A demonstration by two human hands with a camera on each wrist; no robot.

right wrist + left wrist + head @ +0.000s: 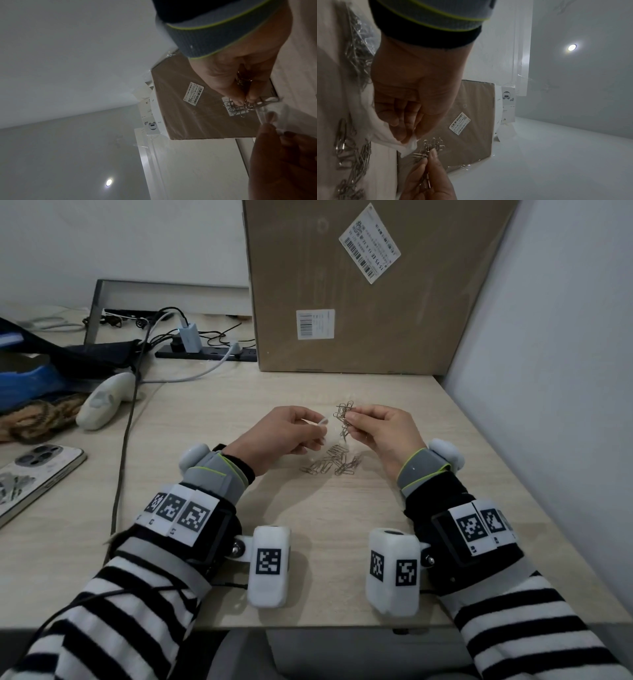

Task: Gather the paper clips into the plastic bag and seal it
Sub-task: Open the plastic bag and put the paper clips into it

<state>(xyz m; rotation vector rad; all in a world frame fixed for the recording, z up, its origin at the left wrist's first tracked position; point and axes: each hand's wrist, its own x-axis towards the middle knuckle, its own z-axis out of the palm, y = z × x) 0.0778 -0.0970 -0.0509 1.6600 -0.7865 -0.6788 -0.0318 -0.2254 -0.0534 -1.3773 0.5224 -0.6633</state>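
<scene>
Paper clips [345,413] pinched in right hand [383,436], left hand [284,433] pinching plastic bag [323,422], over pale wooden desk [308,508].

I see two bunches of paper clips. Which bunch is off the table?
The bunch pinched in the right hand, the held paper clips, is raised beside the plastic bag. The loose paper clips lie on the table below.

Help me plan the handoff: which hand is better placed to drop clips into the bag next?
Right. The right hand already pinches a bunch of paper clips beside the plastic bag, whose edge the left hand pinches. More loose clips lie on the table below.
</scene>
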